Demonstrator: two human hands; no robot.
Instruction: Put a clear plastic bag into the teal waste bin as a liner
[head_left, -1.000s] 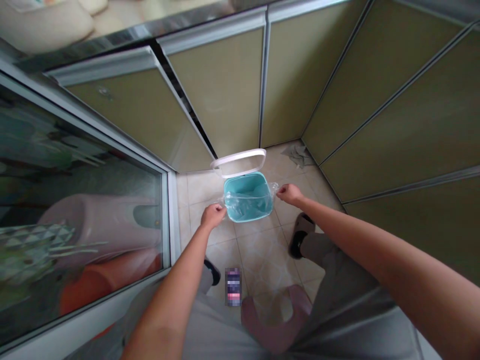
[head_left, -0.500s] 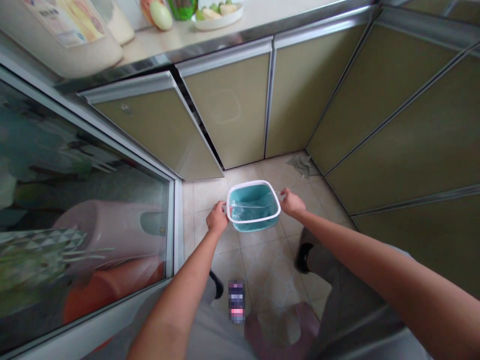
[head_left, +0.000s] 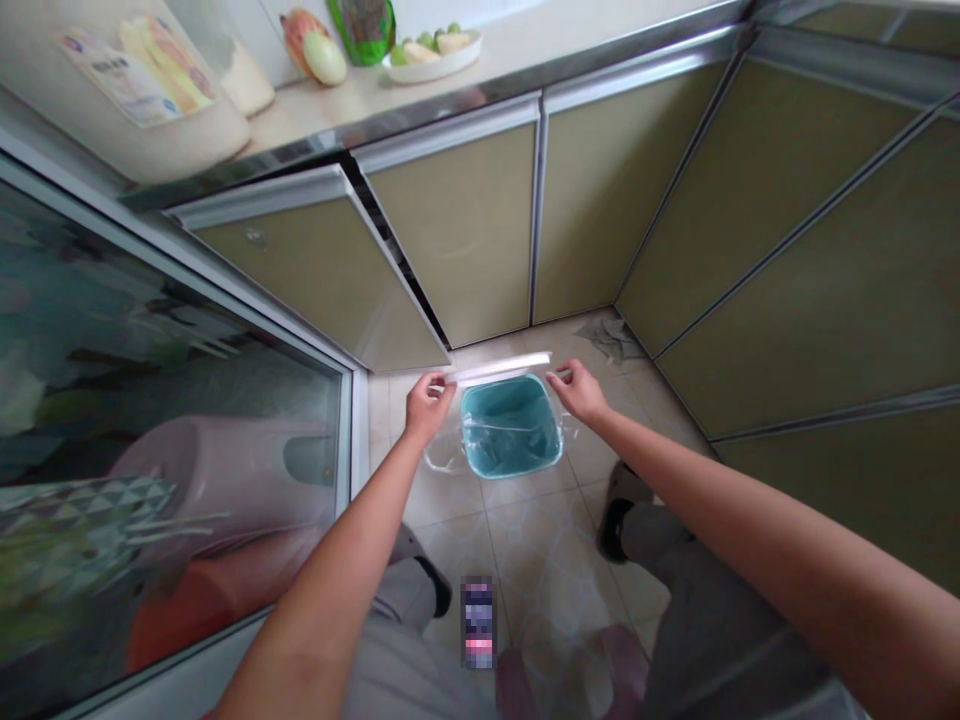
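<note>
On the tiled floor stands a small teal bin [head_left: 512, 465], seen from above with its mouth uncovered. A clear plastic bag [head_left: 442, 458] lines it and hangs loosely over the left and right sides. Just above the bin's far edge is its white rim ring [head_left: 502, 371], tilted so that it shows edge-on. My left hand [head_left: 428, 408] is closed on the ring's left end. At the right end, my right hand [head_left: 582, 391] has thumb and fingers pinched against the ring, though the exact contact is small.
Cabinet doors [head_left: 450, 230] stand beyond the bin, the left one [head_left: 315, 270] ajar. A grey cloth [head_left: 611, 338] lies in the floor corner. Glass panelling [head_left: 225, 380] runs along my left. Above, the counter [head_left: 510, 40] bears a plate of fruit [head_left: 435, 62] and a large jug [head_left: 142, 90].
The white ring has come off the bin's mouth and turned edge-on above its far side. Both hands have moved slightly away from me with it, and bag edges now hang outside the bin.
</note>
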